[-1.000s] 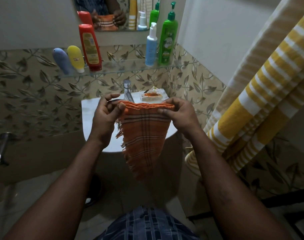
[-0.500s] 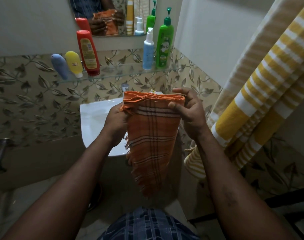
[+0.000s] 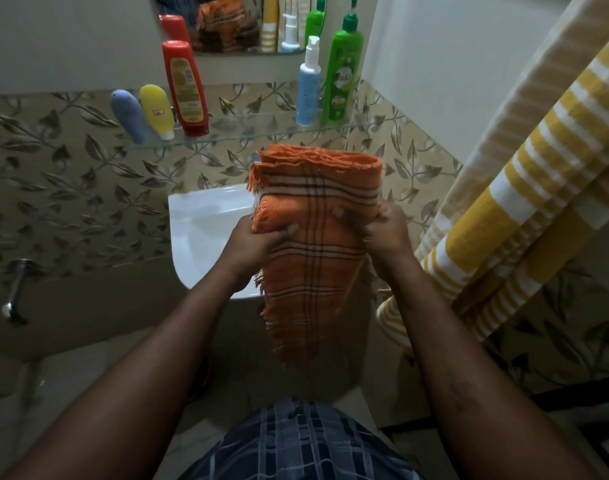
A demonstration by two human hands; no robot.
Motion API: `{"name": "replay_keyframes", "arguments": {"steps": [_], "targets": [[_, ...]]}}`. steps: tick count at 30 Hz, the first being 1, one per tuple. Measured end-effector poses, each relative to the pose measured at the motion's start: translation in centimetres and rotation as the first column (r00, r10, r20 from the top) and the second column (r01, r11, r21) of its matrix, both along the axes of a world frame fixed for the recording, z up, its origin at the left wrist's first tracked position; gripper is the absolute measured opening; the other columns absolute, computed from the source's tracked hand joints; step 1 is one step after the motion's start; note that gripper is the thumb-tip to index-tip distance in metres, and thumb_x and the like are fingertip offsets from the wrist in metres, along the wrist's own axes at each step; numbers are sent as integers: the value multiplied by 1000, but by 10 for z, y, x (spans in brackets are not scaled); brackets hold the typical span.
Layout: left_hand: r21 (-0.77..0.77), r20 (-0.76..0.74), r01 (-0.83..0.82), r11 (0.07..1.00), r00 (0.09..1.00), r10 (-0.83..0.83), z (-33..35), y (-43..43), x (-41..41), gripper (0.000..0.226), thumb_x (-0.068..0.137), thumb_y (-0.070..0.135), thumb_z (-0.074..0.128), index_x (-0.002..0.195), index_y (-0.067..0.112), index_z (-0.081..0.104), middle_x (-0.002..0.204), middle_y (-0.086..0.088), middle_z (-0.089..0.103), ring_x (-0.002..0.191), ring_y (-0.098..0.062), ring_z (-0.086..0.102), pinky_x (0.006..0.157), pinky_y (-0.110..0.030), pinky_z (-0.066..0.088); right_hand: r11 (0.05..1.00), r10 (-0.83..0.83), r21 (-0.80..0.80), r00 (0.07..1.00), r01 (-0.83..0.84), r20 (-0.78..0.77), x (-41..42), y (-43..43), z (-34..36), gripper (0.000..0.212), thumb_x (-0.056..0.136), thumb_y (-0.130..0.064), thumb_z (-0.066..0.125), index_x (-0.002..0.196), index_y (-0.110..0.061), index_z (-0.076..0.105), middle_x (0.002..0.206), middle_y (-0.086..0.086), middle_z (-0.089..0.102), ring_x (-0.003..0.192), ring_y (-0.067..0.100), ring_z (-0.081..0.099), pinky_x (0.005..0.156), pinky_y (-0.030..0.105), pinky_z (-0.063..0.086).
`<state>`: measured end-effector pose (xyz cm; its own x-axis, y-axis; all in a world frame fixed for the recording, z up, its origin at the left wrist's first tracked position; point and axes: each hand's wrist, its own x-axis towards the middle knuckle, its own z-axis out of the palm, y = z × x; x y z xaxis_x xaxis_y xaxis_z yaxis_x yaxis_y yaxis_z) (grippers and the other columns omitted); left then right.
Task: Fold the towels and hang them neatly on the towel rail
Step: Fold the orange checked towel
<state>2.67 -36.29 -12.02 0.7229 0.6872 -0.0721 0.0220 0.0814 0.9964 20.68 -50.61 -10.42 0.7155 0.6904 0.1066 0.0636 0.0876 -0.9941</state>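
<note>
Far left: metal valve (image 3: 14, 289) on the lower wall.
Glass shelf (image 3: 247, 133), left end: blue tube (image 3: 128, 116), yellow tube (image 3: 156, 110) and red bottle (image 3: 184, 88), all standing cap down and leaning back towards the wall.
Below the shelf: white washbasin (image 3: 206, 223), right part hidden behind the cloth.

Left hand (image 3: 253, 247): gripping. Thumb pressed on the front of the orange towel (image 3: 317, 265) at its fringed left edge, fingers behind the cloth and out of sight.

Orange towel: checked with dark and white lines, held up in the air in front of the basin, just under the shelf. Folded in several layers. Top fold stands above both hands; the lower part hangs down and narrows, loose fringe along its left side.

Shelf, right end, above the towel: pale blue pump bottle (image 3: 308, 84) and green pump bottle (image 3: 341, 74), upright, side by side.

Right hand (image 3: 386, 233): gripping. Thumb on the front face, fingers curled round the towel's right edge, slightly higher than the left hand.

Far right: yellow and white striped towel (image 3: 525, 202) hanging down along the wall, apart from the orange one.
</note>
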Motion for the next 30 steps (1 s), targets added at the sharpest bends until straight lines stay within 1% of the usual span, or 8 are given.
{"name": "replay_keyframes", "arguments": {"steps": [3, 7, 11, 15, 18, 21, 25, 30], "targets": [[-115, 51, -37, 993, 998, 43, 9, -2, 5, 16, 91, 14, 79, 106, 14, 75, 100, -8, 82, 102, -36, 77, 95, -51, 61, 999, -16, 44, 1000, 17, -8, 5, 1, 3, 29, 79, -22, 89, 104, -9, 79, 103, 14, 80, 96, 31, 77, 87, 51, 63], [-176, 115, -35, 984, 992, 55, 17, -5, 8, 16, 96, 8, 71, 112, 10, 73, 103, -10, 81, 103, -35, 77, 90, -43, 63, 976, 203, -54, 971, -211, -124, 12, -10, -21, 54, 74, -33, 89, 119, -9, 73, 121, 22, 75, 115, 43, 71, 104, 61, 54], [-108, 151, 79, 991, 986, -62, 17, 0, 6, 27, 99, 26, 71, 120, 8, 72, 118, -15, 78, 111, -33, 75, 99, -46, 60, 985, 149, -73, 985, -156, -83, 5, -13, -29, 30, 74, -16, 89, 103, -15, 80, 113, 21, 78, 109, 45, 73, 102, 65, 54], [-32, 4, 298, 954, 955, -298, 0, 1, 0, 53, 75, 32, 85, 124, 17, 72, 124, -10, 77, 117, -30, 73, 102, -45, 59, 996, 81, -37, 991, -86, -107, 9, -5, -4, 35, 79, -21, 88, 106, -1, 78, 109, 24, 78, 107, 45, 74, 101, 64, 55], [-58, -4, 181, 982, 983, -182, -10, -10, 2, 37, 79, 6, 87, 111, 22, 78, 115, -10, 80, 109, -31, 76, 103, -57, 57, 995, 101, -8, 980, -104, -174, 15, -7, 6, 46, 82, -18, 84, 116, 9, 70, 107, 23, 77, 100, 38, 76, 94, 56, 61], [-177, 109, 98, 979, 991, -80, -2, -14, 9, 31, 90, -2, 73, 118, 12, 75, 114, -16, 79, 106, -36, 77, 97, -55, 60, 947, 319, 141, 903, -289, -287, 17, -24, -7, 60, 85, -19, 80, 135, 6, 59, 126, 25, 68, 114, 36, 68, 95, 46, 59], [-199, 161, 130, 971, 982, -98, 14, -9, 16, 26, 99, 12, 68, 123, 1, 70, 114, -17, 78, 105, -34, 77, 92, -48, 62, 945, 284, -81, 916, -318, -284, 0, -47, -53, 72, 67, -20, 95, 130, 0, 65, 125, 19, 73, 116, 34, 70, 106, 54, 55], [-163, 90, 290, 943, 956, -279, 4, -2, 10, 95, 66, 62, 90, 137, 6, 60, 129, -14, 73, 118, -32, 72, 94, -43, 62, 977, 208, 11, 946, -212, -249, -7, -50, -42, 51, 81, -18, 87, 127, -1, 71, 129, 26, 70, 118, 43, 68, 104, 57, 54]]}}
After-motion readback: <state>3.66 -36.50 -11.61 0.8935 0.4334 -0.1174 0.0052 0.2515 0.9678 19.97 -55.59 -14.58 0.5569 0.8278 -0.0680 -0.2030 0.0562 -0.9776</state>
